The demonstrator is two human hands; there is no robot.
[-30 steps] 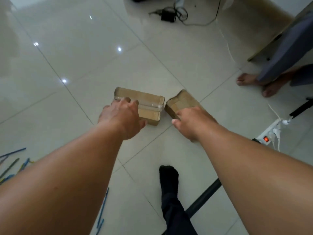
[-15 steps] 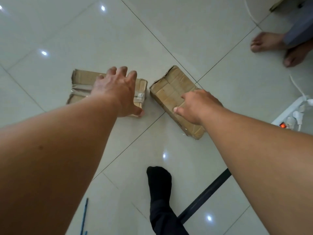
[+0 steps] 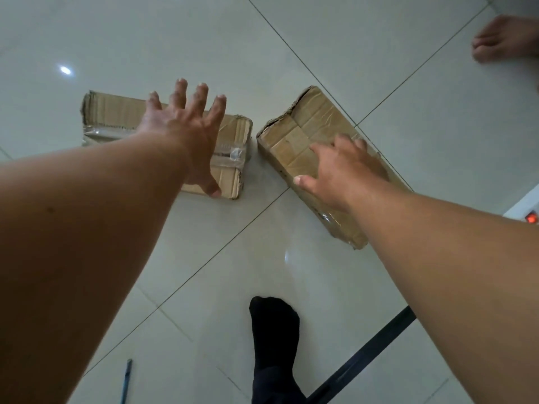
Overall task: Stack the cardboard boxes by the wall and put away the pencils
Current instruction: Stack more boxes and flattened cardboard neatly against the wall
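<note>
Head view: two cardboard boxes lie flat on the shiny tile floor (image 3: 379, 53), side by side with a small gap between them. The left box (image 3: 116, 118) lies across the picture and has clear tape over its top. The right box (image 3: 303, 132) is turned at a slant, with one corner pointing away, and its far edge looks torn and rough. The boxes do not touch, and neither one is on top of the other.

The left hand (image 3: 186, 135) is over the left box. Its fingers are straight and spread wide, and the thumb points down at the near edge of the box. I cannot tell if the palm is pressing on the box or is just above it. The right hand (image 3: 341, 170) is over the top of the right box, with the fingers laid out loosely and the thumb sticking out to the side. This hand is a bit blurry. Neither hand is curled around a box.

One blue pencil (image 3: 126, 380) lies on the floor near the bottom edge, well apart from the boxes. A foot in a black sock (image 3: 274, 330) stands on the floor below the boxes. A thin black bar (image 3: 364, 357) runs beside it under the right arm. A white power strip (image 3: 525, 211) with a red light peeks in at the right edge. A bare foot (image 3: 501, 39) is in the top right corner.
</note>
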